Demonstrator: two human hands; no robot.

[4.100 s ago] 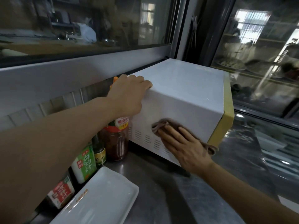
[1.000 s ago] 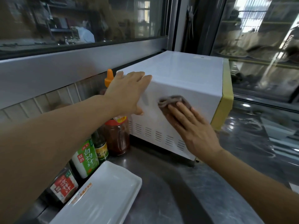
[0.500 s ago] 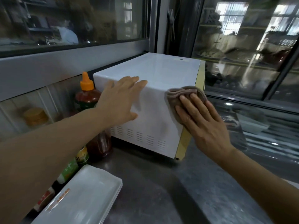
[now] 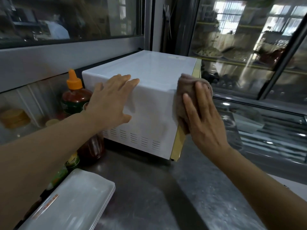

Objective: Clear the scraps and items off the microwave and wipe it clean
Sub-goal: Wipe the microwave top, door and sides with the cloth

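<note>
A: Where does the microwave (image 4: 149, 90) stand?

B: On the grey steel counter (image 4: 166, 193), pushed back against the window ledge, its white side panel with the vent slots facing the camera and its yellow front edge turned to the right. The top is bare and glossy.

A: And the cloth?

B: A brown cloth (image 4: 184, 90) is bunched at the upper front corner of that side panel, lapping over the yellow edge. The right hand (image 4: 204, 120) presses it flat against the microwave, fingers straight and slightly spread, not curled around it.

A: The other hand?

B: The left hand (image 4: 111, 103) lies flat on the same side panel near its upper rear part, fingertips reaching the top edge, thumb spread below. Its fingers are straight and it holds nothing.

A: What is around the microwave?

B: Just left of it, a sauce bottle with an orange nozzle cap (image 4: 74, 95), partly hidden behind the left forearm, with other labelled bottles (image 4: 71, 161) lower down. A stack of white rectangular trays (image 4: 71, 205) sits on the counter in the near left corner. To the right, a glass-fronted display case (image 4: 249, 52) with dishes of food inside.
</note>
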